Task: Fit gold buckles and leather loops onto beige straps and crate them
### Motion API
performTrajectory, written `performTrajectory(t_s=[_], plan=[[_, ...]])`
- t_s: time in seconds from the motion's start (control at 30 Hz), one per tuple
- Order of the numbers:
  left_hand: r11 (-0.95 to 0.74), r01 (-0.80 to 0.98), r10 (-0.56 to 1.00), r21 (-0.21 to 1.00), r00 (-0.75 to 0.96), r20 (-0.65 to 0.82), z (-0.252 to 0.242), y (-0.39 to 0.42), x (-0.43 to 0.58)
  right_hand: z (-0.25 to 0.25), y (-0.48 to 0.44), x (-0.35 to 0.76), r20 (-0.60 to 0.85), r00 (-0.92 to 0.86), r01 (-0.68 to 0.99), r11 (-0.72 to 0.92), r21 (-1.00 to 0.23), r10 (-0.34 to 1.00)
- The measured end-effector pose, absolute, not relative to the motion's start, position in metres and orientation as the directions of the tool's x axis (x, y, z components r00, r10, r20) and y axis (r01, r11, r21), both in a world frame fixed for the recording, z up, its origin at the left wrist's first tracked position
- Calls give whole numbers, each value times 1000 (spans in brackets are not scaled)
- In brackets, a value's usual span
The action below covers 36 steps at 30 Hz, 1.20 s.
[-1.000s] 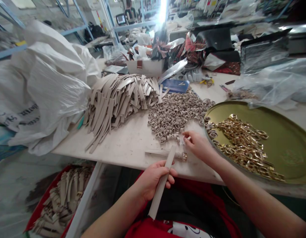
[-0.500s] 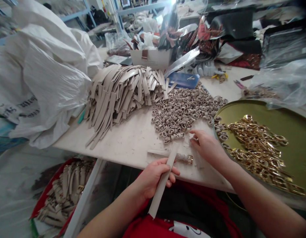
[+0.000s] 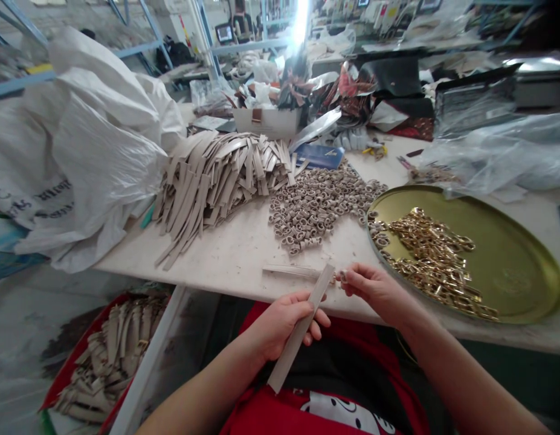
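Observation:
A flat beige leather strap slants across my left hand, whose thumb presses it against the fingers. Pinched in the fingertips of my right hand is a small beige leather loop, close to the strap's upper end. Behind the strap, another strap lies on the table near its front edge, its right end partly hidden by my hands. A heap of similar loops spreads farther back, and to its left lies a big pile of loose straps.
On the right, a round gold-coloured tray holds many gold buckles. A white sack stands at the left. Below the table edge, a red-rimmed container holds straps. A blue booklet lies behind the loops.
My right hand has come back from the edge of the loop heap toward the strap, now with a loop in its fingertips. The left hand keeps its hold. The camera view has shifted.

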<state>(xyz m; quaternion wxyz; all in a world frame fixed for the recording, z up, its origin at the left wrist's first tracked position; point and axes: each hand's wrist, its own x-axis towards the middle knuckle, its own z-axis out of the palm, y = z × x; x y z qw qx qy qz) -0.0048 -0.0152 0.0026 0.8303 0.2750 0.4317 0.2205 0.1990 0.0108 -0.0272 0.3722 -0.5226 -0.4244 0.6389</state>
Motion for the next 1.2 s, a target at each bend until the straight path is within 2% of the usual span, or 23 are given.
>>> performTrajectory(t_s=[0.07,0.13,0.23,0.3,0.37,0.5,0.67,0.87,0.97,1.1,1.2], plan=[[721,-88,622,687,520,-586,3,-20,-3,-26,1,196,-370,-161,-176,-395,-902,915],[618,-8,694,786,476,-541,2,-24,-1,-25,-7,195,-400,-134,-310,-422,-852,907],[272,179,856,945,403,-323,3,-27,0,-23,-17,194,-456,-129,-457,-461,-761,881],[73,290,899,954,395,-188,4,-30,1,-24,-23,193,-471,-151,-498,-478,-723,869],[-19,380,909,925,391,-142,6,-32,2,-26,-28,193,-471,-163,-522,-481,-705,867],[-61,486,909,872,388,-152,7,-34,3,-31,-32,193,-476,-162,-570,-476,-669,864],[-12,489,889,872,405,-215,3,-29,3,-37,-28,195,-503,-142,-619,-473,-627,853],[96,509,826,856,439,-354,0,-20,8,-45,-25,190,-467,-66,-542,-425,-725,882],[-3,570,838,821,450,-309,1,-13,14,-47,-24,188,-444,-83,-458,-430,-778,892],[-140,699,865,701,431,-257,2,-5,16,-48,-24,189,-442,-131,-341,-459,-821,888],[-207,734,850,646,462,-253,2,-5,13,-48,-24,189,-434,-92,-265,-442,-857,896]])
